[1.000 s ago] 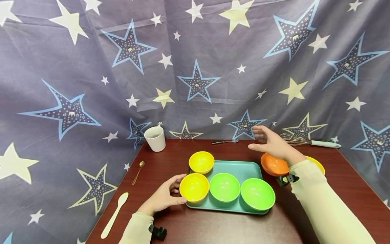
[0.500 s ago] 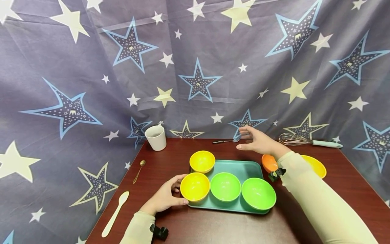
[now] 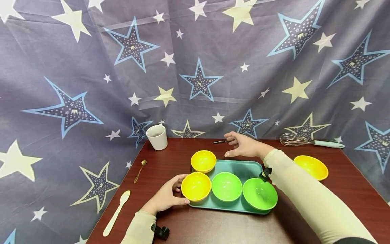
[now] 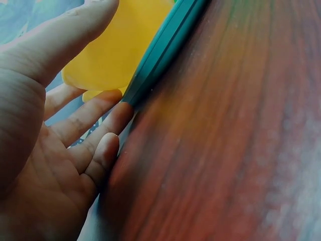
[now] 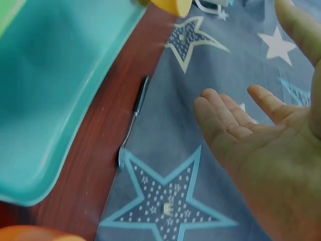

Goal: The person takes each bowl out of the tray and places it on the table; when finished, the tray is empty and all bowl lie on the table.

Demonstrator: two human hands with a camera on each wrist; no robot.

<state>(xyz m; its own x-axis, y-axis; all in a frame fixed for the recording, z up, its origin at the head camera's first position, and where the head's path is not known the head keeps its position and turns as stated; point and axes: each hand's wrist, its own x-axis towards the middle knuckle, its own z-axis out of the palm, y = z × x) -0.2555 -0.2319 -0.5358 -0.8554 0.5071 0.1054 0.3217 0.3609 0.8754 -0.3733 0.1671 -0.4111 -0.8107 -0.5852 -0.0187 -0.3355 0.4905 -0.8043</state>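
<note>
My left hand (image 3: 167,194) is beside the near yellow bowl (image 3: 196,187) at the tray's left end. In the left wrist view its loosely bent fingertips touch the corner of the teal tray (image 4: 155,55), and the thumb lies in front of the yellow bowl (image 4: 110,55). My right hand (image 3: 245,145) hovers over the tray's far edge, fingers spread and holding nothing. The tray (image 3: 240,165) also bears another yellow bowl (image 3: 203,161) and two green bowls (image 3: 226,187), (image 3: 260,194). An orange bowl (image 5: 37,235) shows only its edge in the right wrist view.
A white mug (image 3: 157,137), a small gold spoon (image 3: 140,171) and a cream spoon (image 3: 117,212) are on the left. At the back lies a dark-handled utensil (image 5: 133,118), partly behind my right hand in the head view. A whisk (image 3: 310,141) and yellow bowl (image 3: 311,167) are right.
My right hand has moved left across the back of the tray, and its forearm now covers the orange bowl in the head view. My left hand has stayed by the yellow bowl.
</note>
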